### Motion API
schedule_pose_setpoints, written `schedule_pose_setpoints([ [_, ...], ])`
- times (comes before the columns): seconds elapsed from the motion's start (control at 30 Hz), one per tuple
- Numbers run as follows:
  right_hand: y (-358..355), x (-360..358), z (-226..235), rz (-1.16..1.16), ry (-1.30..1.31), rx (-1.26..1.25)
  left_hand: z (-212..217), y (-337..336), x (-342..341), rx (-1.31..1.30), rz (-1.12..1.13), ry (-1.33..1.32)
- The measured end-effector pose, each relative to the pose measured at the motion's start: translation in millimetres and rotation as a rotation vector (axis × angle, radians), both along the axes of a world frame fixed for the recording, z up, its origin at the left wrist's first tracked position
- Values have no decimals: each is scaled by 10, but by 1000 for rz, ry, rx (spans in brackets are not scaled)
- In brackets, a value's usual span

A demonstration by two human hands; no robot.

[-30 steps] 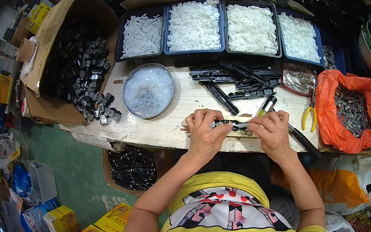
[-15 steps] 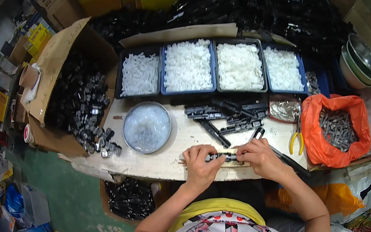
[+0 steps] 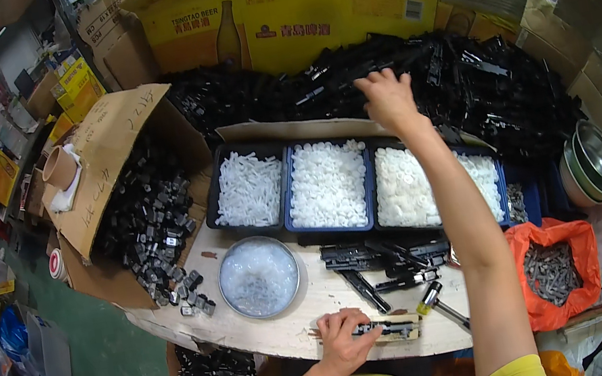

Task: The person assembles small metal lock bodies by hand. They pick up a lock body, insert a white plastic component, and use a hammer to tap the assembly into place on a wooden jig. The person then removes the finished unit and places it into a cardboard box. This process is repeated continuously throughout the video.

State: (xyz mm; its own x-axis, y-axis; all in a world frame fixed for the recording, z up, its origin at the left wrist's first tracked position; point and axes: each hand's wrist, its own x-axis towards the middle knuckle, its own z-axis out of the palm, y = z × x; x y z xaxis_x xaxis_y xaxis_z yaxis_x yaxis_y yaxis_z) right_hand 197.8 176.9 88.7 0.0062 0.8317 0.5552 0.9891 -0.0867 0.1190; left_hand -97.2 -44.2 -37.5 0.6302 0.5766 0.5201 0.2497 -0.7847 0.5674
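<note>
My left hand [image 3: 347, 343] is at the table's front edge, fingers closed on a long black plastic part [image 3: 390, 328]. That part lies in a pale wooden holder [image 3: 407, 334], and my palm hides its left end. My right arm stretches across the white trays. At its end my right hand [image 3: 389, 101] hangs over the front of a big heap of black plastic parts [image 3: 459, 79], fingers apart and nothing visible in them. A hammer with a yellow-green head [image 3: 428, 299] rests right of the holder. More black parts [image 3: 377, 256] lie just behind it.
Several trays of small white plastic pieces [image 3: 328, 183] stand in a row. A round metal bowl [image 3: 259, 277] sits at left, near a carton [image 3: 101, 171] spilling black blocks [image 3: 159, 253]. At right are an orange bag of grey pieces [image 3: 524, 286] and stacked bowls [image 3: 594, 160].
My right hand has left the holder and reached far forward over the black heap. My left hand stays at the holder. The view has tilted up, and the hammer head now shows.
</note>
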Motion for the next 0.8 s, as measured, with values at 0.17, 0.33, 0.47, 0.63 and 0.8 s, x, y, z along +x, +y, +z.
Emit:
schedule_pose_setpoints([
  [0.17,390,-174,-147,62,47,-359,-66,-32,-38,-46,24,21],
  [0.33,133,203,229,162,352,-181,-86,-23,-7,-37,8,3],
  [0.47,-249,340,594,297,971,-11,-48,-18,-10,-9,26,-7],
  [0.63,-815,294,769,377,1444,-100,-45,-27,-11,24,40,-21],
  [0.8,-1095,247,407,359,1677,-223,-60,-18,4,37,29,-27],
])
